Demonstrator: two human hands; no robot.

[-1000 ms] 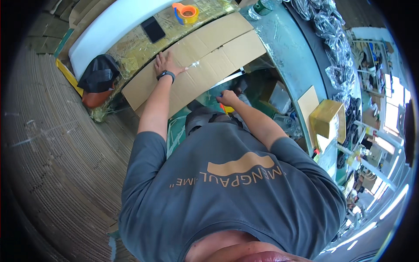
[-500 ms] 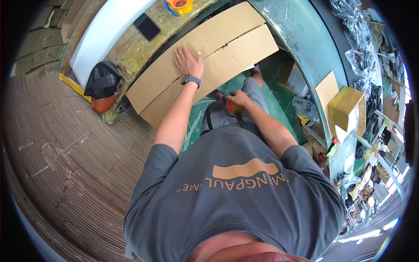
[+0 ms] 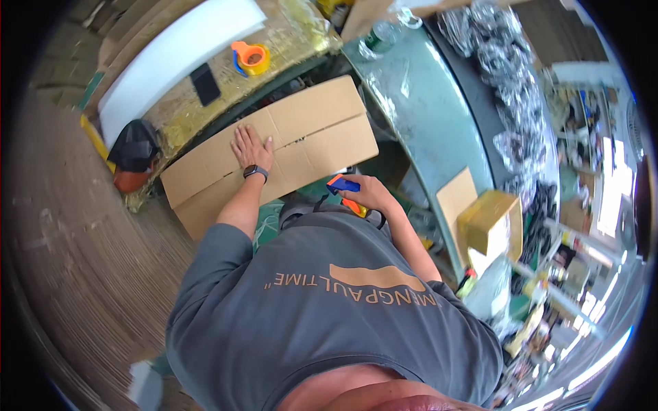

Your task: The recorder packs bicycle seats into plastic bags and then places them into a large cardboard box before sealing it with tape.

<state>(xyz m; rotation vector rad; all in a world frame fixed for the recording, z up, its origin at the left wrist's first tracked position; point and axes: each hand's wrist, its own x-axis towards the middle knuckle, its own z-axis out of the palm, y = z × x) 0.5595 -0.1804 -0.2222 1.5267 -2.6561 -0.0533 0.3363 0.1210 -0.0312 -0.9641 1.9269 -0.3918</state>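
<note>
A long brown cardboard box (image 3: 325, 147) lies in front of me, its top flaps folded in and meeting at a seam along the middle. My left hand (image 3: 252, 147) rests flat on the far flap, fingers stretched out, a dark watch on its wrist. Close to my body, at the box's near side, my right hand (image 3: 370, 193) is wrapped round a tape dispenser (image 3: 343, 183) with a blue and orange head. Part of its roll shows below my fingers. The dispenser is apart from the box.
Beyond the box, a worn bench (image 3: 181, 109) carries a phone (image 3: 205, 84), another tape dispenser (image 3: 253, 60) and white foam (image 3: 171, 55). A black bag (image 3: 133, 145) sits at its left end. Stacked flat cardboard (image 3: 75, 240) fills the left. On the right are a greenish table (image 3: 425, 103) and a taped carton (image 3: 480, 222).
My right hand has raised the tape dispenser from near my legs toward the box's near edge, its head now showing. My left hand stays flat on the box. The view has shifted.
</note>
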